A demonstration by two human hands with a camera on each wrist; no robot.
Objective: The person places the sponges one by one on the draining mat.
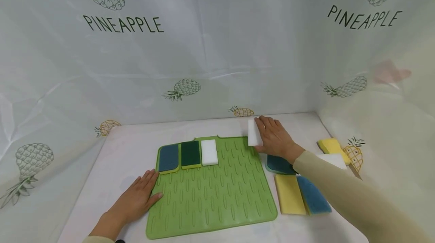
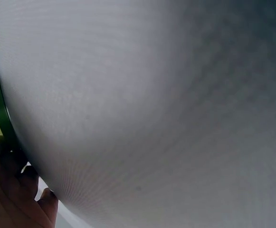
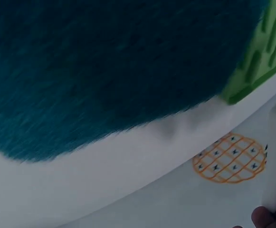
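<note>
Mat (image 1: 217, 197): green and ridged, lying on the white table (image 1: 115, 156), near the curtain (image 1: 217, 50) printed with pineapples.
Row on it: along the far edge from the left, a blue sponge (image 1: 169, 157), a dark green sponge (image 1: 190, 154) and a white sponge (image 1: 209, 152), set close side by side.
White block (image 1: 253, 133): in my right hand (image 1: 276, 137), at the far right corner of the mat, with bare ridges between it and the row; I cannot tell whether it touches the mat.
Right fingers: together, clamped on the block, thumb toward its near end.
Left hand (image 1: 137, 194): on the left edge of the mat, fingers stretched and side by side, thumb spread away from them.
Right of mat: a teal sponge (image 1: 279, 164), partly covered by my right arm; nearer me, a yellow sponge (image 1: 290, 194) just beside a second blue sponge (image 1: 314, 196).
Past my sleeve (image 1: 343, 190): another white piece (image 1: 335, 160), partly hidden, and a yellow piece (image 1: 334, 148) behind it.
</note>
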